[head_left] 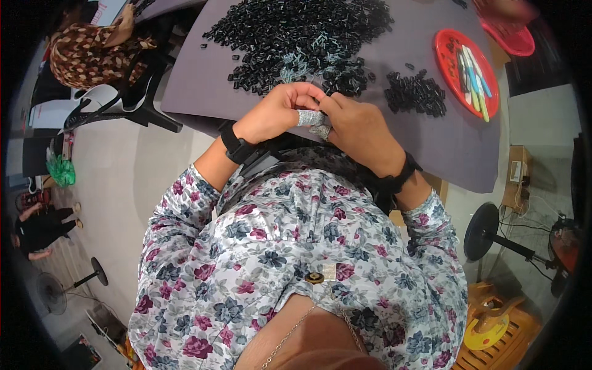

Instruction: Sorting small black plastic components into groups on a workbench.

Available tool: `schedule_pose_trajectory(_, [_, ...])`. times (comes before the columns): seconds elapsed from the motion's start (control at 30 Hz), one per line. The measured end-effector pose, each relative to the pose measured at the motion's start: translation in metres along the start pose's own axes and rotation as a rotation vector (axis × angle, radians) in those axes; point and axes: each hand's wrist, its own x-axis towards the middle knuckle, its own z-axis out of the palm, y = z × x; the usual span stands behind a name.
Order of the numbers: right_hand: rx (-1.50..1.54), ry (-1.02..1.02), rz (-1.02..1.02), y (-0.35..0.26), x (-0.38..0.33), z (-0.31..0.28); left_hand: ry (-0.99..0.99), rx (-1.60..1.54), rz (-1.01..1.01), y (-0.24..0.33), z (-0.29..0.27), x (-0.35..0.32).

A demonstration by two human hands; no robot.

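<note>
Just in front of my body, at the near edge of a grey-purple table (197, 83), my two hands meet. The fingers of my left hand (271, 116) and my right hand (365, 132) are closed and pinched together. Whatever they hold is too small and covered to make out. Speckled grey-white wraps (310, 118) show around the thumbs. Beyond my fingers spreads a large heap of small black plastic pieces (296, 31), with thin grey-blue pieces (295, 69) among them. To the right of my right hand lies a smaller pile of black pieces (414, 94).
A round red tray (445, 46) with several slim-handled tools (473, 77) sits at the table's right side, near a pink basket (515, 40). At the left are a black chair (145, 102) and a seated person (92, 55). A pedestal fan (482, 231) stands at right.
</note>
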Motion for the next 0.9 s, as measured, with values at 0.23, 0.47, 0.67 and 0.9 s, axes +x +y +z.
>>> schedule_pose_trajectory(0.23, [0.000,0.009,-0.003,-0.005,-0.005,0.004,0.015,-0.009,-0.022,-0.001,0.003,-0.003])
schedule_pose_trajectory(0.47, [0.042,-0.070,-0.025,0.001,-0.014,0.008,-0.087,0.134,0.015,0.002,0.006,-0.003])
schedule_pose_trajectory(0.67, [0.120,-0.053,-0.027,0.005,-0.015,0.000,-0.082,0.122,0.041,0.018,0.018,-0.004])
schedule_pose_trajectory(0.9, [0.096,-0.124,-0.006,0.009,-0.031,-0.001,-0.067,0.182,0.033,0.006,0.031,0.001])
